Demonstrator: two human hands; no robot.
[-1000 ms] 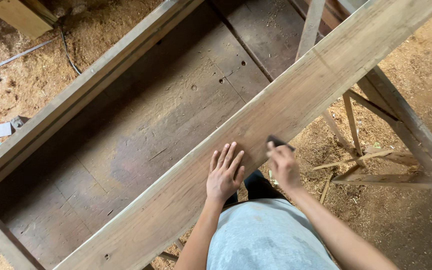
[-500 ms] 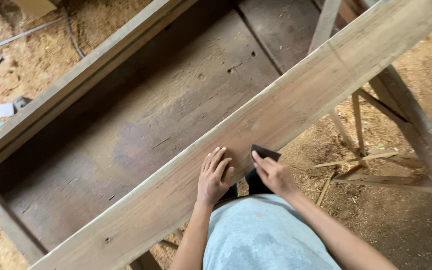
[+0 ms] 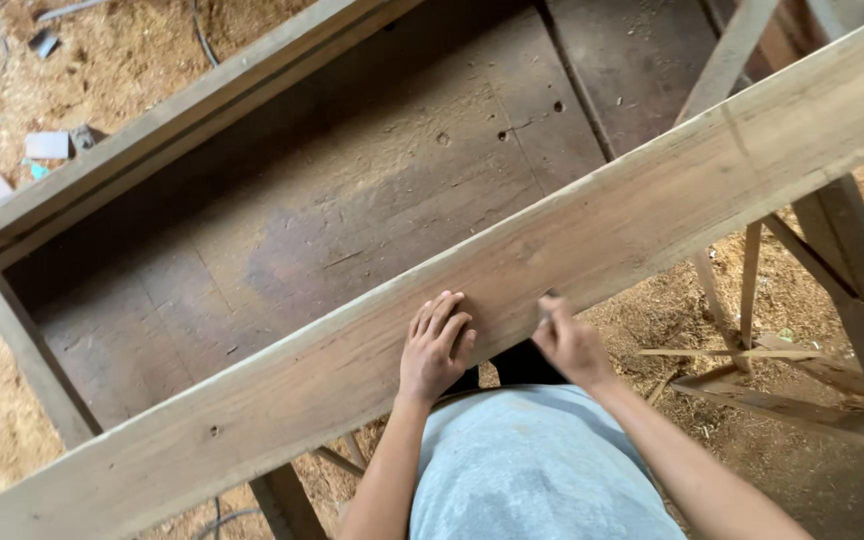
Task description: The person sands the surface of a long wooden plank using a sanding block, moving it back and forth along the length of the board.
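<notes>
**Entry: long plank, worked at its near edge**

Item: one pale wooden plank point(image 3: 572, 240), lying across the dark trough-like wooden frame point(image 3: 372, 200). Position: directly in front of us, above a sawdust floor point(image 3: 12, 420).

Hands: our left hand point(image 3: 435, 345) lies flat on the plank face, fingers spread wide, holding nothing. Our right hand point(image 3: 572, 345) is closed on a small dark block point(image 3: 547, 305), pressed at the plank's near edge; what kind of block it is, we cannot tell.

Handling note: in our judgement the step goes best if we keep the left palm pressing down close beside the block, so the plank does not shift, and stroke along the grain with even pressure, not across it.

Orientation: the long axis runs diagonally, near left to far right. Both ends pass out of view.
</notes>
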